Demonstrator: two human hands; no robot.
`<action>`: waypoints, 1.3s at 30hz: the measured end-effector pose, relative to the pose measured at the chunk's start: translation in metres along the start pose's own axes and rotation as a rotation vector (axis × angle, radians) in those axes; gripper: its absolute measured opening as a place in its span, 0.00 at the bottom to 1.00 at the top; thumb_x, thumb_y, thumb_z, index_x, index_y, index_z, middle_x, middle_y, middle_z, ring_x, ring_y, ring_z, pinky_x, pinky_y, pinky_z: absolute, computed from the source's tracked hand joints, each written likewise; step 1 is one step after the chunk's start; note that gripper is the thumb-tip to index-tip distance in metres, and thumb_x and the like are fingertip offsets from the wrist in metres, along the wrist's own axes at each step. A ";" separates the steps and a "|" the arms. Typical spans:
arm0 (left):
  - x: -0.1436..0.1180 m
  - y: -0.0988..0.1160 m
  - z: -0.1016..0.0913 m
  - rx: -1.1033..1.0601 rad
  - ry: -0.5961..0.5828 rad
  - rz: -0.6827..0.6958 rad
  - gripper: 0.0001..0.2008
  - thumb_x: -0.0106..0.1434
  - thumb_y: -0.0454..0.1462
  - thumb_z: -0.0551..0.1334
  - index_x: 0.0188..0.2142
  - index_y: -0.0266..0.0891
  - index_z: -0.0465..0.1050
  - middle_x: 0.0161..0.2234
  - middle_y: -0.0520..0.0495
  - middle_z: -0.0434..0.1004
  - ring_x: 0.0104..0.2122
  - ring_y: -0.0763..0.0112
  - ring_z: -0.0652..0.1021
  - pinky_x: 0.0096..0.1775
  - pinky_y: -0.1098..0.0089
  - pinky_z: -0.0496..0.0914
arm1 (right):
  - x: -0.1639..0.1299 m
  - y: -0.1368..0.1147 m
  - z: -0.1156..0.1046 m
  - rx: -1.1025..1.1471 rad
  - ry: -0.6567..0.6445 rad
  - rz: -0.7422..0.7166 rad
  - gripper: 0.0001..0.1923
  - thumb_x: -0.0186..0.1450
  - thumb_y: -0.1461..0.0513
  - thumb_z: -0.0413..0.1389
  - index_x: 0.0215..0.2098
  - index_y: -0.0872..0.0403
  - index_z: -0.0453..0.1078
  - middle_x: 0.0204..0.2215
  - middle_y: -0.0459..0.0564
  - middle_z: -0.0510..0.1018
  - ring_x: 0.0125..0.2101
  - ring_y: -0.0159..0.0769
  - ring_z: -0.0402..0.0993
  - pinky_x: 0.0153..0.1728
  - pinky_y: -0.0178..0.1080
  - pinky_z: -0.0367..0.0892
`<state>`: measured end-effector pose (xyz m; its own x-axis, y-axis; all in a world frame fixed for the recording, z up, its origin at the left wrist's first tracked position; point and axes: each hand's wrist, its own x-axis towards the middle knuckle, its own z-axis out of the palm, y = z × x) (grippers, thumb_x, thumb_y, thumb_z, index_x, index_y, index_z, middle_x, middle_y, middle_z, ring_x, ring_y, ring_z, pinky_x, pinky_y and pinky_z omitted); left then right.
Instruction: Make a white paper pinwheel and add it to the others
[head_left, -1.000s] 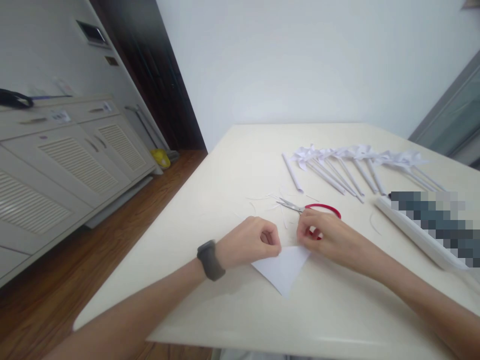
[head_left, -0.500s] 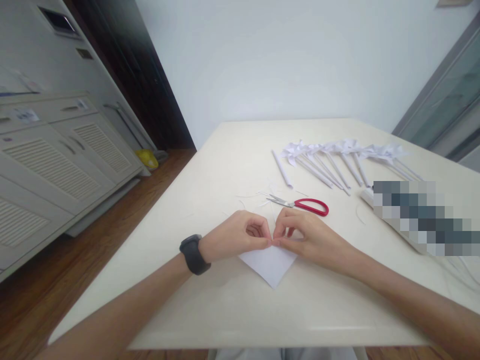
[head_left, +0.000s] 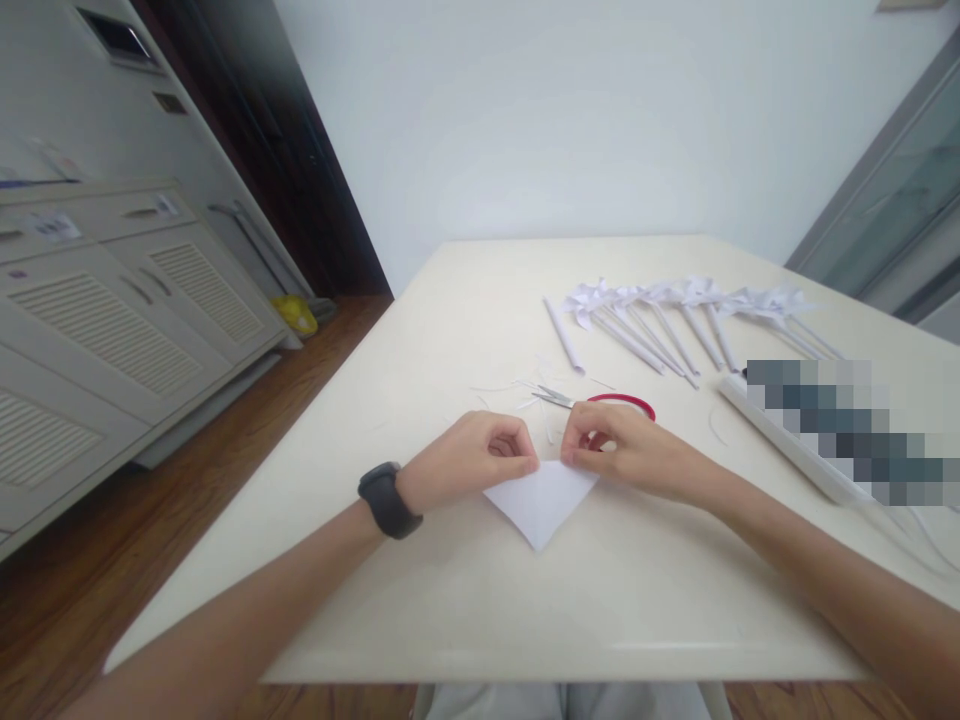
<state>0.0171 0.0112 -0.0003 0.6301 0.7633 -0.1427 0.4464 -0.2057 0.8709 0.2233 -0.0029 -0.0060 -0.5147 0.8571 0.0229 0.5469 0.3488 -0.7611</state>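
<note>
A white sheet of paper [head_left: 538, 505] shows as a triangle, one corner pointing toward me, its upper edge between my two hands. Thumb and fingers of my left hand [head_left: 489, 452] pinch that edge; a black watch [head_left: 390, 500] is on this wrist. My right hand [head_left: 622, 445] pinches the same edge a short way to the right. Just beyond the right hand lie scissors [head_left: 553, 396] with red handles, partly hidden behind its fingers. Thin paper strips [head_left: 491, 388] are scattered around the blades.
Several white paper pinwheels [head_left: 694, 292] on rolled paper sticks lie in a row farther back. A single paper roll [head_left: 562, 335] is left of them. At right rests a long white object [head_left: 780, 440], partly blurred out. The table [head_left: 420, 620] ends at a front edge near me.
My hands have moved apart along the paper's upper edge, baring its middle. The paper's near corner has shifted slightly away from me. My right hand now covers part of the scissors' handles.
</note>
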 end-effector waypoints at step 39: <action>0.000 -0.003 -0.012 -0.107 -0.062 -0.080 0.06 0.53 0.36 0.61 0.25 0.35 0.69 0.25 0.51 0.73 0.26 0.75 0.71 0.26 0.75 0.61 | 0.005 0.011 -0.016 0.126 0.017 0.165 0.08 0.58 0.59 0.54 0.25 0.55 0.67 0.26 0.46 0.69 0.23 0.28 0.63 0.25 0.34 0.61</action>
<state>0.0081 0.0197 0.0029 0.6350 0.7344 -0.2397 0.4286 -0.0767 0.9002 0.2373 0.0109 -0.0036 -0.4137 0.9051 -0.0986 0.5354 0.1543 -0.8304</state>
